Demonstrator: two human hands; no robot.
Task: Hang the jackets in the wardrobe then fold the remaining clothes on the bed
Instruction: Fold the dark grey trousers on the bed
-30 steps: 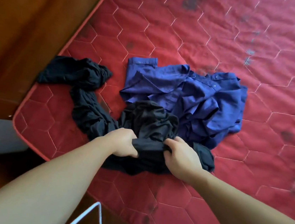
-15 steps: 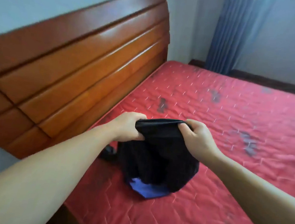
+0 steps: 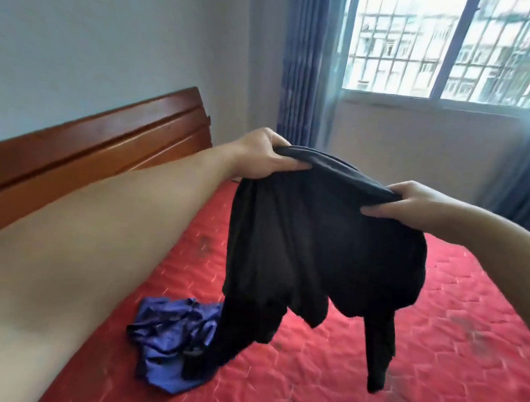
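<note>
A black garment (image 3: pixel 312 240) hangs in the air above the red mattress (image 3: pixel 436 372). My left hand (image 3: pixel 262 153) grips its top edge on the left, and my right hand (image 3: pixel 413 205) grips the same edge on the right. Its sleeves dangle down, the left one reaching the bed. A crumpled blue shirt (image 3: pixel 170 336) lies on the mattress below and to the left, partly hidden behind the black cloth.
A wooden headboard (image 3: pixel 79 151) runs along the bed's left side under a pale wall. Blue curtains (image 3: pixel 305 55) flank a barred window (image 3: pixel 459 47) at the far end of the room.
Both hands lifted the black garment off the pile and raised it high, spreading apart along its top edge. My view tilted up from the mattress toward the window.
</note>
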